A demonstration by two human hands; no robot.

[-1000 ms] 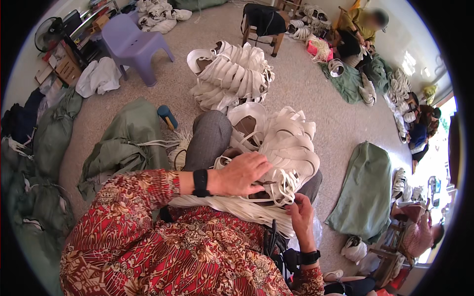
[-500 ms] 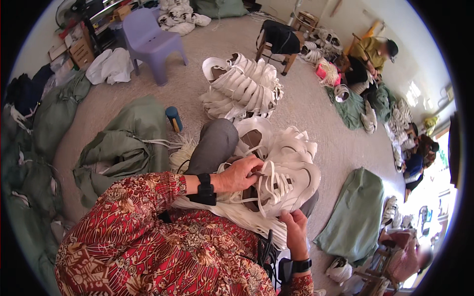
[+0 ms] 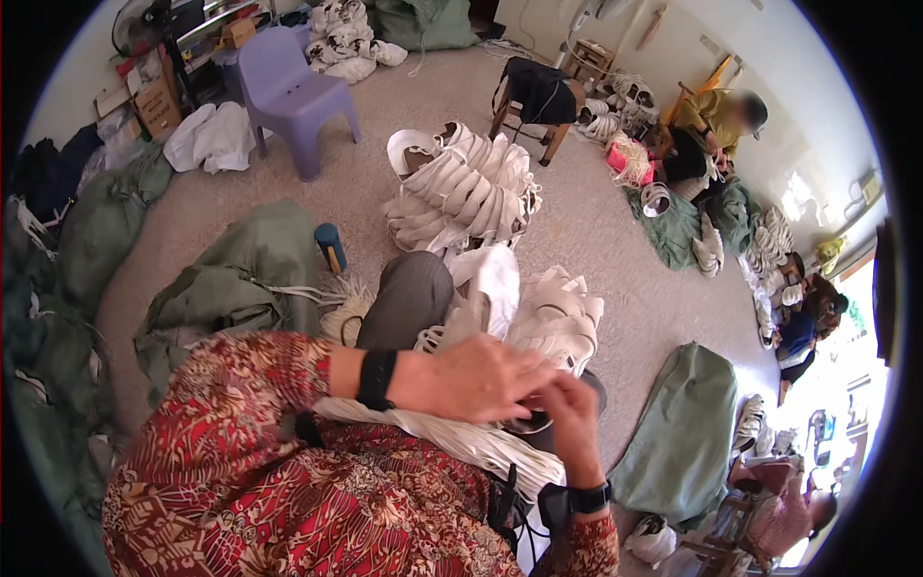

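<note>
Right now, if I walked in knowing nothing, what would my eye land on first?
Probably the boldly patterned red top across the bottom, with the left hand and right hand close together at the lap, by white strappy shoe pieces. Just beyond them, a heap of similar pieces stands out mid-floor. The lilac plastic chair, at upper left, is another splash of colour.

The blurred left hand (image 3: 479,378) and right hand (image 3: 574,420) overlap, hiding whether they hold anything.
</note>
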